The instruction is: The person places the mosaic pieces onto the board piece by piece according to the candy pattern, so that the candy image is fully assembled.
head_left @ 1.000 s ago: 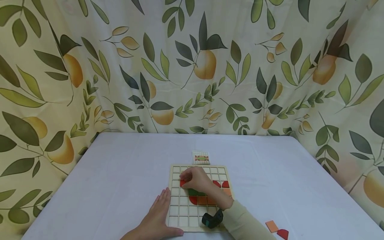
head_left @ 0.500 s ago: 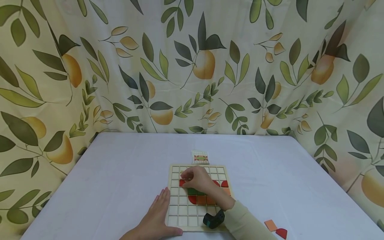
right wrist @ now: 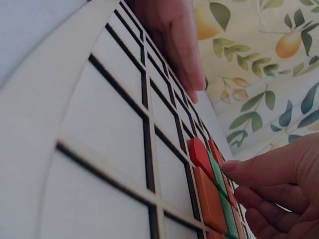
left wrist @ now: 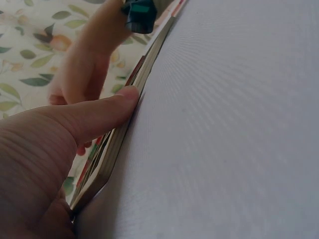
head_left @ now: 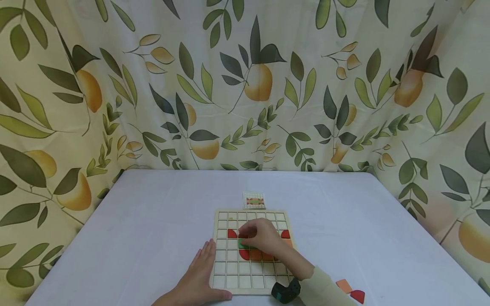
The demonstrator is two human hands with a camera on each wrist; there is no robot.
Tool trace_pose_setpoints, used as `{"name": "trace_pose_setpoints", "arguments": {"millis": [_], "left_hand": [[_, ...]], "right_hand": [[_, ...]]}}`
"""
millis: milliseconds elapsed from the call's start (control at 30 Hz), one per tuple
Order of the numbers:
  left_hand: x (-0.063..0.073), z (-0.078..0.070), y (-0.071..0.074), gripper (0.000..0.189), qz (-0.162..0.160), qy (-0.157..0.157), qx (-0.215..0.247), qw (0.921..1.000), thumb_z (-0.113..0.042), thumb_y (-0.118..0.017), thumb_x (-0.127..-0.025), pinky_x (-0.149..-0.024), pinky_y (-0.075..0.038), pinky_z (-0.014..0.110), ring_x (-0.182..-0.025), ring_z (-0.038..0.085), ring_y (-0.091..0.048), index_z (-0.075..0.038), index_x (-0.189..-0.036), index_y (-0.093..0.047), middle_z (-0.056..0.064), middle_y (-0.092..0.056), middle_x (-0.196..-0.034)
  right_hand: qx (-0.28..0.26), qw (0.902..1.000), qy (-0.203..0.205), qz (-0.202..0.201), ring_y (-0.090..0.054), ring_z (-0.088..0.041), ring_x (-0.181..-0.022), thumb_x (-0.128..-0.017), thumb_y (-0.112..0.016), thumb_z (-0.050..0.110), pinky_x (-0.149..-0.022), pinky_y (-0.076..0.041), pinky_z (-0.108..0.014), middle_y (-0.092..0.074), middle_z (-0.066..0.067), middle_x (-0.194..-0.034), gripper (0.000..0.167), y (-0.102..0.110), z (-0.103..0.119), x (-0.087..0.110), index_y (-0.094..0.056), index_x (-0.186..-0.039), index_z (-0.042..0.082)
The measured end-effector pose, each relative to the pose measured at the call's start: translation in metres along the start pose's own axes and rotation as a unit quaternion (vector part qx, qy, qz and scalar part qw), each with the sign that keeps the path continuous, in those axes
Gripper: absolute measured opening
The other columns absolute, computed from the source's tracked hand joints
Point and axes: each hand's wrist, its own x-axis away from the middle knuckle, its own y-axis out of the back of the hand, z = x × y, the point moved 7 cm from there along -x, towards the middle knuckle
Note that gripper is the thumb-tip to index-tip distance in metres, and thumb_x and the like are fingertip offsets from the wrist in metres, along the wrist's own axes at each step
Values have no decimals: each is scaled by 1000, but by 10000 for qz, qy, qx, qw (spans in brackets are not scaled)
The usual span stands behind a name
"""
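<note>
A wooden grid board [head_left: 231, 268] lies on the white table, bearing red, green and orange tiles. My left hand [head_left: 197, 276] rests along its left side with extended fingers, the thumb [left wrist: 112, 112] at the near edge. Over the tile rows, my right hand [head_left: 264, 236] has bent fingers, its thumb tip touching the tiles in the right wrist view. A green tile [head_left: 242, 245] shows beneath it, and a red rounded tile [head_left: 232, 233] sits just left of its fingertips. An orange tile [right wrist: 209, 199] is set in the grid. I cannot tell whether the right fingers pinch a tile.
A small picture card [head_left: 254, 200] lies behind the board. Two loose pieces, an orange square [head_left: 343, 285] and a red rounded piece [head_left: 357, 296], lie at the front right. A black wrist camera [head_left: 286, 291] hangs under the right wrist. A leaf-and-fruit curtain [head_left: 245, 148] stands behind the table.
My right hand has moved right along the board, away from the left red rounded tile, which stays in its cell and is now uncovered. The left hand holds its place.
</note>
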Motion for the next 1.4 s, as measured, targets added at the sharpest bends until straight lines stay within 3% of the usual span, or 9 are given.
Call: {"name": "trace_pose_setpoints", "arguments": {"millis": [333, 567, 933, 1133, 1400], "left_hand": [[2, 0, -2, 127, -109, -86, -55, 9999, -65, -71, -60, -107, -6, 52, -138, 32, -2, 7, -144, -9, 22, -8, -150], [1, 0, -1, 129, -157, -112, -31, 9998, -66, -72, -59, -107, -5, 52, -137, 33, -2, 8, -143, -8, 23, -7, -150], [2, 1, -1, 130, -231, -134, -77, 9996, -66, -73, -58, -107, -7, 50, -138, 32, -3, 8, -143, -9, 22, -8, -150], [1, 2, 0, 130, -240, -145, -63, 9996, -66, -73, -58, -107, -7, 51, -137, 33, -3, 9, -143, -9, 23, -9, -150], [-1, 3, -2, 130, -140, -100, -6, 9999, -66, -72, -58, -106, -7, 53, -137, 34, -2, 9, -143, -8, 23, -8, -150]], "right_hand": [[126, 9995, -248, -154, -63, -19, -85, -75, -75, 4, -73, -51, -32, -67, -1, -90, 19, 19, -4, 25, -71, -93, 6], [-79, 9977, -629, -227, -62, -21, -88, -74, -76, 6, -75, -52, -35, -67, -2, -92, 21, 35, -12, 42, -71, -95, 6], [329, 9979, -450, -341, -61, -22, -89, -74, -75, 6, -76, -51, -37, -67, 1, -91, 18, 64, -22, 73, -71, -92, 7], [385, 9951, -776, -475, -60, -21, -89, -74, -75, 8, -78, -49, -41, -68, 2, -90, 20, 78, -32, 88, -71, -93, 8], [554, 9866, -1345, -736, -60, -18, -87, -71, -78, 10, -77, -50, -38, -68, 4, -89, 22, 96, -48, 112, -71, -92, 10]]}}
